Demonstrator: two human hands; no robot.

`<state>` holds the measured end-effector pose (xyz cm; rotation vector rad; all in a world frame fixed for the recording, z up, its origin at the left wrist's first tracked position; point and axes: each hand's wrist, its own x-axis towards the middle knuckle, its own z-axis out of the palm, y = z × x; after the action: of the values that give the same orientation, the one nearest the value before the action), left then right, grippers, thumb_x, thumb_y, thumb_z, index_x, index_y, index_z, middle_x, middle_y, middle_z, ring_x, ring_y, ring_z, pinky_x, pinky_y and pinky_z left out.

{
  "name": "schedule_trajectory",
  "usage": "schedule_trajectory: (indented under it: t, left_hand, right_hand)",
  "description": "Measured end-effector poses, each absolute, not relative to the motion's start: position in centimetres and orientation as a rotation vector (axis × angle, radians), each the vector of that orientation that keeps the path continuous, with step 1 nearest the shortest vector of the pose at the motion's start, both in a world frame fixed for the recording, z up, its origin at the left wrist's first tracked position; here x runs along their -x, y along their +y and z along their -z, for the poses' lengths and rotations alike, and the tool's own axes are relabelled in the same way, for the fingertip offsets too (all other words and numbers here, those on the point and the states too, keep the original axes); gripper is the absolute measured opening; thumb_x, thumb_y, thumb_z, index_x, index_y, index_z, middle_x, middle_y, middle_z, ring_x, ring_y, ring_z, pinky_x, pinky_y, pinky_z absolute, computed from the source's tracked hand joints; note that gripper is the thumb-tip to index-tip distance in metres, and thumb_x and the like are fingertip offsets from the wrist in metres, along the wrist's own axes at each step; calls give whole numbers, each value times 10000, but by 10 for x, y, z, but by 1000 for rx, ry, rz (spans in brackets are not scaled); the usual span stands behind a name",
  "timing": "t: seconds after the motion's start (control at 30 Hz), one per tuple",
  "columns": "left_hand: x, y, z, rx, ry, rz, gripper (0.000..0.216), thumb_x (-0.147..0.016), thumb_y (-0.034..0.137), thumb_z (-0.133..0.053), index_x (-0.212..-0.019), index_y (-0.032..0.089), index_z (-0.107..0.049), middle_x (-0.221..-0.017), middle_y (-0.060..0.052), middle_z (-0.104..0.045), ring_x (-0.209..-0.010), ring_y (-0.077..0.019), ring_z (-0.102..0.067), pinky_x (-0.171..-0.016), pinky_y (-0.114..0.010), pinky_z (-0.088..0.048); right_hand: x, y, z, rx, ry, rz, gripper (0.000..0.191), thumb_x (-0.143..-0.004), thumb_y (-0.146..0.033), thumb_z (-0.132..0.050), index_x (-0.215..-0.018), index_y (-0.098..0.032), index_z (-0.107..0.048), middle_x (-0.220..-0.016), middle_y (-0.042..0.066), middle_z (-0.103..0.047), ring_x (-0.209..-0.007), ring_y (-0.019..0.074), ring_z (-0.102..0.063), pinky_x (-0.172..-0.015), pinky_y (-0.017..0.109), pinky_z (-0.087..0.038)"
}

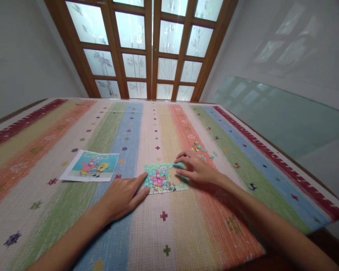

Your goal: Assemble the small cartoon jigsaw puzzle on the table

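A partly assembled jigsaw puzzle [157, 180] with a pink starfish and a teal background lies on the tablecloth in front of me. Bare tan backing shows in its right half. My left hand [124, 195] rests at the puzzle's left edge, thumb and index finger spread against the border. Over the upper right part of the puzzle is my right hand [196, 167], fingers curved, with a gap between thumb and index finger. I make out no piece in it. Loose puzzle pieces [197, 147] lie just beyond this hand, partly hidden by it.
A printed reference picture [92, 165] of the cartoon characters lies left of the puzzle. The striped tablecloth [164, 233] covers the table. A glass panel [282, 113] stands along the right side, and wooden doors with frosted panes [134, 41] are behind the table.
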<state>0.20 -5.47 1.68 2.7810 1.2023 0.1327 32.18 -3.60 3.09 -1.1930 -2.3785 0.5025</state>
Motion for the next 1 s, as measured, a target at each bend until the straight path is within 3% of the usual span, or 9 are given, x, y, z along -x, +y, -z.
schedule_trajectory:
  t: [0.17,0.37,0.67,1.0]
  left_hand:
    - [-2,-52,-13,-2791,1209,-181,510,-1079,413,-224,-1364,136,-544,-955,-131,-791,-792,-299,-769,-679,-406,-567]
    - [-2,-52,-7,-2793,1246,-288,446,-1077,413,-277,-1311,181,-579,-876,-88,-790,-714,-244,-754,-623,-324,-534]
    - [-1,-52,-5,-2771,1257,-288,469,-1083,414,-259,-1317,173,-587,-891,-96,-794,-708,-263,-758,-607,-355,-544]
    - [2,-52,0,-2864,1222,-340,472,-1091,340,-244,-1346,145,-589,-873,-97,-790,-684,-240,-755,-600,-331,-556]
  right_hand:
    - [-338,-38,-22,1188,-2309,-529,168,-968,-338,-640,-1095,-237,-685,-1165,100,-604,-1110,247,-567,-1037,456,-462]
    - [-341,-44,-15,1172,-2304,-585,273,-940,-381,-673,-1180,-252,-666,-1250,106,-580,-1196,275,-532,-1077,499,-445]
    - [-346,-52,-17,1159,-2390,-614,527,-908,-465,-702,-1357,-217,-580,-1365,139,-538,-1265,300,-501,-1105,518,-414]
    - [-346,-54,-17,1141,-2435,-575,685,-832,-427,-760,-1444,-241,-514,-1382,129,-561,-1292,326,-485,-1133,563,-372]
